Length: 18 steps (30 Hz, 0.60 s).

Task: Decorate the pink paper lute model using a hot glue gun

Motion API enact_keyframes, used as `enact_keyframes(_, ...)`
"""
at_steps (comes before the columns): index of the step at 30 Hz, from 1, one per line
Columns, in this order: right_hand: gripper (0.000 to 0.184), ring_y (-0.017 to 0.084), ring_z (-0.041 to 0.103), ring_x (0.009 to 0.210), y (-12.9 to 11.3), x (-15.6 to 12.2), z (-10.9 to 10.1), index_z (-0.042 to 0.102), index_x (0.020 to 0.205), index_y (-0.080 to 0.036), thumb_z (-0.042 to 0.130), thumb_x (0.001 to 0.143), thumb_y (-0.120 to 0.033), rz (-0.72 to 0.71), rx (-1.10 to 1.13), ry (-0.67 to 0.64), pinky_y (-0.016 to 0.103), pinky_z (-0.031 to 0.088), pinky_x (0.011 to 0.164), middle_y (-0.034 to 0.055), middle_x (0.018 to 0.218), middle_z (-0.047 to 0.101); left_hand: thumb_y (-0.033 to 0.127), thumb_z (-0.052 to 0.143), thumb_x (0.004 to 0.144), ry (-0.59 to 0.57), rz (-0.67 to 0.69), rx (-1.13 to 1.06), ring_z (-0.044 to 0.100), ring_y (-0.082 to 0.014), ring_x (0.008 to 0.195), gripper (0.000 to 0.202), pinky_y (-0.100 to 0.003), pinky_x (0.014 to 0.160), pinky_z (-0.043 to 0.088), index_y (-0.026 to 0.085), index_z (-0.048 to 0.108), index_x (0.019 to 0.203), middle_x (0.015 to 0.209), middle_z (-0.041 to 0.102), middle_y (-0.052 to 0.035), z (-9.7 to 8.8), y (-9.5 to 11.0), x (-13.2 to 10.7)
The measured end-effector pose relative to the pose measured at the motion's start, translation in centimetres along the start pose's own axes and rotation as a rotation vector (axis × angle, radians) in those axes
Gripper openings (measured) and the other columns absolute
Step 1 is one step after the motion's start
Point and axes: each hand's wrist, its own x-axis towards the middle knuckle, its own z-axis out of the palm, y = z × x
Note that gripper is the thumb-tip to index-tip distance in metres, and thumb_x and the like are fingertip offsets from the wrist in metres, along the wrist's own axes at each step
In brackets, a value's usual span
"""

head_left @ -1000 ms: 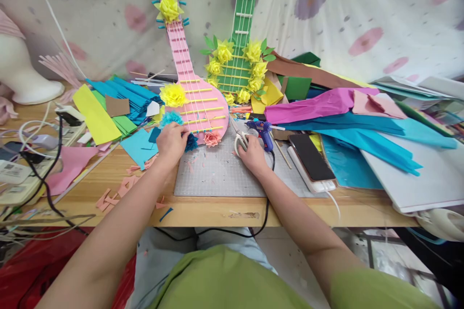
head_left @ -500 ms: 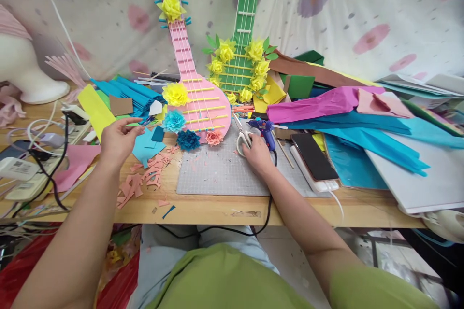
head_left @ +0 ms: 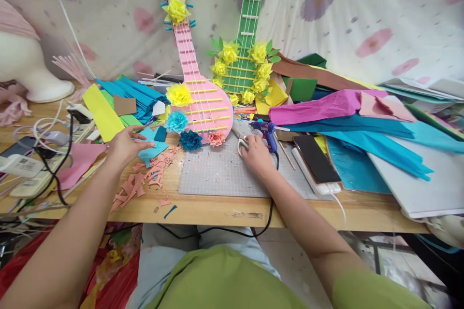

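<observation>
My left hand (head_left: 125, 146) hovers low over the wooden table (head_left: 203, 210), fingers reaching onto a light blue paper piece (head_left: 154, 147) beside pink paper scraps (head_left: 145, 179). My right hand (head_left: 255, 154) rests on the grey cutting mat (head_left: 221, 174), fingers curled around the white handles of scissors (head_left: 242, 141). A pink paper guitar (head_left: 203, 91) leans against the back cloth, with yellow, light blue, dark blue and pink paper flowers along its body. A green paper guitar (head_left: 248, 34) with yellow flowers stands beside it.
A blue glue gun (head_left: 267, 131) lies right of the scissors, its black cord running off the table's front edge. A phone (head_left: 314, 158) sits right of the mat. Coloured paper sheets pile up at right and back left. Cables and a power strip (head_left: 32, 174) crowd the left end.
My left hand left the dark blue flower at the pink guitar, swept left and came down onto the light blue paper. My right hand stayed on the scissors.
</observation>
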Motion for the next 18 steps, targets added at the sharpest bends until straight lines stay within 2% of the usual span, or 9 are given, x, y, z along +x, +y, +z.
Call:
enact_keyframes(3,0.021,0.028,0.055,0.094,0.1,0.0,-0.2,0.057,0.097,-0.011,0.051,0.082,-0.024,-0.072,-0.042,-0.007,0.037,0.043,0.081,0.0172,0.101,0.058,0.023,0.082,0.047,-0.009,-0.065,0.038,0.052,-0.0118,0.060,0.062,-0.025,0.057,0.042,0.017,0.061,0.105,0.071,0.060,0.0030,0.2,1.1,-0.9)
enact_keyframes(6,0.017,0.029,0.054,0.098,-0.6,0.0,-1.2,0.060,0.093,-0.013,0.052,0.081,-0.022,-0.124,0.013,0.030,0.041,0.042,0.085,0.0165,0.100,0.061,0.025,0.081,0.047,-0.051,-0.043,-0.116,0.053,-0.0114,0.065,0.060,-0.026,0.060,0.044,0.018,0.062,0.105,0.087,0.059,-0.0011,0.8,2.4,-2.2)
enact_keyframes(9,0.016,0.025,0.056,0.097,-3.0,0.0,-2.4,0.061,0.095,-0.018,0.053,0.082,-0.022,-0.198,0.252,0.042,0.038,0.044,0.084,0.0111,0.098,0.063,0.024,0.080,0.044,-0.245,-0.013,-0.361,0.057,-0.0133,0.074,0.067,-0.030,0.069,0.049,0.019,0.060,0.107,0.097,0.059,-0.0042,1.8,3.8,-3.6)
enact_keyframes(12,0.017,0.015,0.059,0.084,-6.7,0.2,-2.7,0.059,0.097,-0.021,0.056,0.082,-0.029,-0.321,0.655,-0.148,0.029,0.047,0.076,0.0044,0.099,0.064,0.025,0.081,0.042,-0.443,0.018,-0.473,0.061,-0.0168,0.081,0.075,-0.035,0.073,0.052,0.020,0.054,0.112,0.100,0.058,-0.0054,3.1,5.6,-4.9)
enact_keyframes(13,0.019,0.013,0.058,0.080,-8.0,0.4,-2.5,0.059,0.095,-0.021,0.058,0.081,-0.033,-0.320,0.768,-0.222,0.027,0.047,0.073,0.0032,0.096,0.064,0.025,0.081,0.042,-0.467,0.039,-0.486,0.062,-0.0172,0.082,0.075,-0.035,0.074,0.052,0.021,0.053,0.112,0.101,0.057,-0.0052,3.6,6.1,-5.3)
enact_keyframes(16,0.026,0.011,0.056,0.068,-10.8,1.0,-1.2,0.057,0.088,-0.019,0.061,0.078,-0.043,-0.222,0.968,-0.411,0.024,0.047,0.063,0.0001,0.078,0.062,0.024,0.079,0.046,-0.431,0.141,-0.467,0.062,-0.0141,0.080,0.070,-0.035,0.076,0.052,0.020,0.052,0.110,0.106,0.054,-0.0052,5.1,7.2,-6.2)
enact_keyframes(18,0.027,0.010,0.055,0.063,-11.8,1.3,-0.2,0.055,0.080,-0.018,0.061,0.077,-0.044,-0.133,1.086,-0.508,0.023,0.047,0.058,-0.0015,0.069,0.058,0.023,0.077,0.048,-0.380,0.199,-0.444,0.061,-0.0126,0.079,0.066,-0.033,0.076,0.052,0.020,0.051,0.108,0.106,0.053,-0.0056,5.8,7.5,-6.4)
